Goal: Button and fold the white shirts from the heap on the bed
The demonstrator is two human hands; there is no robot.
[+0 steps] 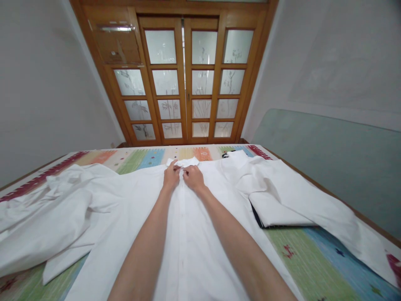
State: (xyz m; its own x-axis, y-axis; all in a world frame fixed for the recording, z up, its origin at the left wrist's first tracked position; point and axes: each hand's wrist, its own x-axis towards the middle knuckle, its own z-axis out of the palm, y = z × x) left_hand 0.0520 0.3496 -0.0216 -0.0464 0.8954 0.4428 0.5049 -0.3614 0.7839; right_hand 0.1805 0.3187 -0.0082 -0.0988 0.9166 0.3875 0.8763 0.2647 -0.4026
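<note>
A white long-sleeved shirt (147,184) lies spread out with its front up, its collar (191,161) at the far end and its button placket running down the middle. At the collar's base, my left hand (171,174) pinches the cloth on the left of the opening. Close beside it, my right hand (192,176) pinches the right side, fingers curled in. Any button between the fingertips is too small to make out. One sleeve (62,209) lies bunched at the left; the other sleeve (300,192) stretches out to the right.
Beneath the shirt is a striped, multicoloured bed cover (300,259). A folded white item with a dark edge (278,213) sits partly under the right sleeve. A pale green headboard-like panel (328,154) stands at the right. Wooden glass-paned doors (184,79) are beyond the far edge.
</note>
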